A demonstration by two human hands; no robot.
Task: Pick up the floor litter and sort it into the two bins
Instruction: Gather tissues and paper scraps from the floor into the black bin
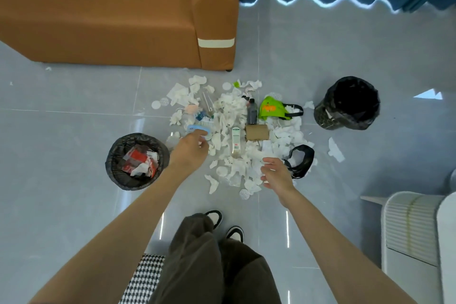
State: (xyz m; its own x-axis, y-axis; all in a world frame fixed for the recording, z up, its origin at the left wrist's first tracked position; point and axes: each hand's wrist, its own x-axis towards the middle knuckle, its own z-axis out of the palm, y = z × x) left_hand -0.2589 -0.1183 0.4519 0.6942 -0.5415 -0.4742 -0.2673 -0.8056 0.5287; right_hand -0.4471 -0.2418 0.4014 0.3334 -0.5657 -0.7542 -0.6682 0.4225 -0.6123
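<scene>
Litter pile point(229, 111) partly hidden under left hand point(191, 153), grip unclear; right hand point(276, 175) relaxed.

loose dark brown-grey trousers point(217, 266), creased at the knees; black-and-white sneakers point(235, 232) with pale toes; both forearms point(138, 224) bare, uncovered down to the left grip point(191, 152) and the right grip point(276, 175).

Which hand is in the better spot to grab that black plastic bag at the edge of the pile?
Probably the right hand: it hangs open right beside the black plastic bag. The left hand is across the pile, near the bin with red wrappers.
</scene>
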